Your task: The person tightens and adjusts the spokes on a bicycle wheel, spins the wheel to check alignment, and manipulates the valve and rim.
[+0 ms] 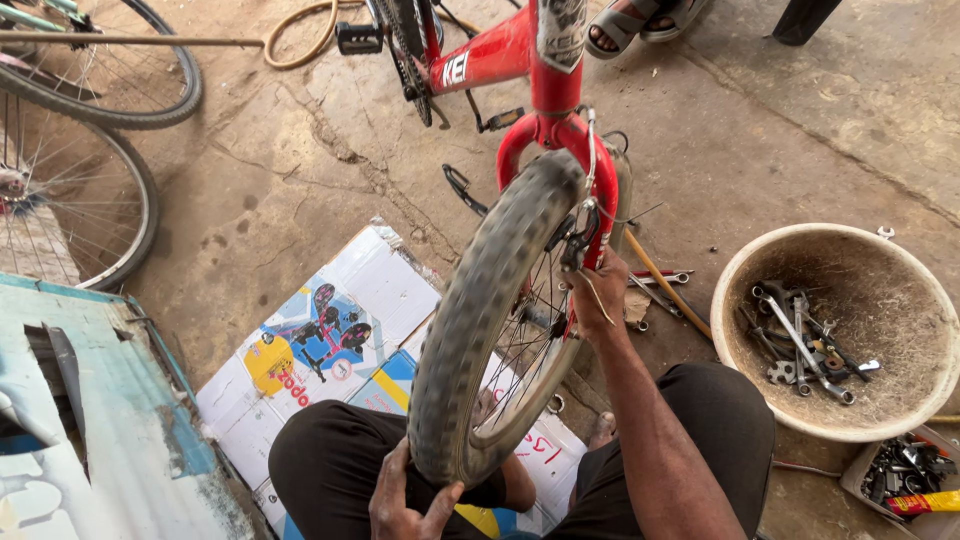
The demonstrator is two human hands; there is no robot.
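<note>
A red bicycle stands in front of me with its front wheel raised between my knees. My left hand grips the dusty black tyre at its near, lower edge. My right hand is up at the red fork, fingers closed around the brake and a thin cable beside the rim. I cannot tell whether a tool is in that hand. The wheel's spokes and hub show between my arms.
A round tan basin with several spanners sits at right, a small tray of parts below it. Flattened printed cardboard lies under me. Other bicycle wheels stand far left. Another person's sandalled feet are beyond the frame.
</note>
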